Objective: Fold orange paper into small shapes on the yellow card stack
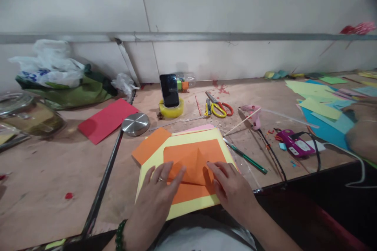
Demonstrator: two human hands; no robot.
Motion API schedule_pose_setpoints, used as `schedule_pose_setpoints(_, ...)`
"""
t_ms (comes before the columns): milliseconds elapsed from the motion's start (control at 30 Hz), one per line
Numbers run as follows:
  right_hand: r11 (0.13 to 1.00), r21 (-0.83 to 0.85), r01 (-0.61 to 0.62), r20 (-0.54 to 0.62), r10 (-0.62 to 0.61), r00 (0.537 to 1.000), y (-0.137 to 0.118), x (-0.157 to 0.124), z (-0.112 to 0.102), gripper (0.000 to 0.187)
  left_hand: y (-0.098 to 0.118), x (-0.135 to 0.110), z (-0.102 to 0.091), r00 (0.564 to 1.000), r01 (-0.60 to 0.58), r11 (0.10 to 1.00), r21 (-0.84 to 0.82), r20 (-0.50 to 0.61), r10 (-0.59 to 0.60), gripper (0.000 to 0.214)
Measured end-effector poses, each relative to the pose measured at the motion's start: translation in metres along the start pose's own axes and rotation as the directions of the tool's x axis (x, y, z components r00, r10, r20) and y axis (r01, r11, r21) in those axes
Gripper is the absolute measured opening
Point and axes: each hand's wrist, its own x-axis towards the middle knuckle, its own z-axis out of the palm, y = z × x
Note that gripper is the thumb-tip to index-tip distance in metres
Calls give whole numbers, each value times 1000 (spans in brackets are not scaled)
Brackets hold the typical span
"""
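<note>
Right, so both bare hands are down on the orange sheet (188,160), apart from each other, one each side of a raised crease. Left hand (153,194): fingers loosely spread on the sheet's left part, thumb pointing at the crease. Ring on a finger, green bead bracelet (120,235) at the wrist. Right hand (232,188): index fingertip on the right part, thumb separated from it, other fingers curled. Can't tell how hard either presses.

Sheet sits on a pale yellow paper stack (153,184) at the near edge of the table (97,172), its near part lapped by a lifted fold. Second orange piece (151,145) overlaps the stack's far left corner; pink paper (200,127) peeks out behind.

Around it: green pen-like tool (249,159) just right of the stack. Red paper (103,121) and round metal disc (136,124) off to the left, touching. Phone (169,90) upright in a yellow tape roll (176,111) beyond the stack. Scissors (218,109) right of that, then pink glue gun (255,117). Purple power strip (296,144) farther right; another person's arm (363,125) at the edge, near blue paper (326,127).
</note>
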Motion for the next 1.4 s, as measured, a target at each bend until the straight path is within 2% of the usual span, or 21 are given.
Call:
schedule_pose_setpoints(133,970,23,240,-34,-240,970,-7,7,-1,33,15,-1,-1,993,-82,995,-62,75,87,34)
schedule_pose_setpoints(200,952,68,299,-10,-300,954,-10,8,1,28,19,-1,2,991,-83,994,-71,95,89,34)
schedule_pose_setpoints(267,946,110,305,41,-311,950,-11,9,3,26,21,-1,4,991,-76,994,-80,100,84,33)
schedule_pose_setpoints(367,945,147,293,85,-308,948,-8,8,3,26,17,-2,1,995,-49,994,-96,83,57,27)
schedule_pose_setpoints(500,950,153,273,61,-285,957,3,4,-5,31,3,-10,-7,997,26,996,-86,68,-20,20)
schedule_pose_setpoints(667,962,112,250,83,-260,962,19,-6,-21,34,-18,-27,-2,998,57,997,-56,-7,-58,28)
schedule_pose_setpoints(867,967,95,238,82,-246,966,29,-18,-30,35,-25,-30,-4,996,70,997,-37,-60,-72,31)
schedule_pose_setpoints(1033,963,120,242,68,-251,966,34,-25,-31,34,-31,-27,-9,992,126,992,-11,-4,-126,30)
schedule_pose_setpoints(1167,970,159,184,38,-193,981,31,-21,-32,36,-30,-21,0,973,228,964,-138,-11,-231,30)
schedule_pose_setpoints(1300,979,190,71,-7,-71,997,23,-9,-23,36,-18,-2,8,937,346,892,-290,146,-316,54)
schedule_pose_setpoints(1400,985,167,-37,28,33,999,18,0,-11,35,-12,8,9,928,365,855,-368,216,-303,52)
